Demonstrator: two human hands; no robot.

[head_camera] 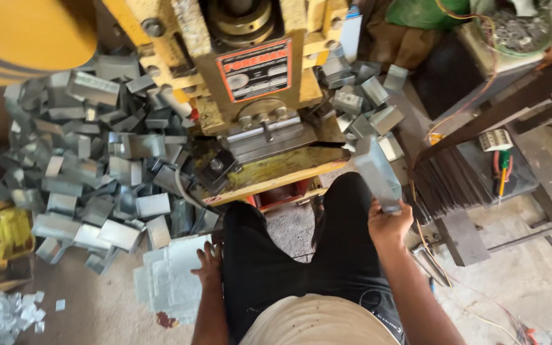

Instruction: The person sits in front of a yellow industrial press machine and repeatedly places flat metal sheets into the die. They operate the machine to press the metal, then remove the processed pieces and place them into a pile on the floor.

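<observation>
I sit in front of a yellow press machine (250, 70), my legs in black trousers on either side of its base. My right hand (388, 223) grips a folded grey sheet-metal piece (377, 171) and holds it up beside the right end of the press bed (276, 167). My left hand (209, 260) is down by my left thigh, fingers spread, touching the edge of a stack of flat metal blanks (168, 278) on the floor. It holds nothing.
A large heap of bent metal pieces (97, 160) lies left of the press, with a smaller pile (365, 102) behind its right side. A dark stack of metal strips (448, 182) and a screwdriver (503, 169) rest on a bench at right. Small offcuts (7, 316) litter the floor.
</observation>
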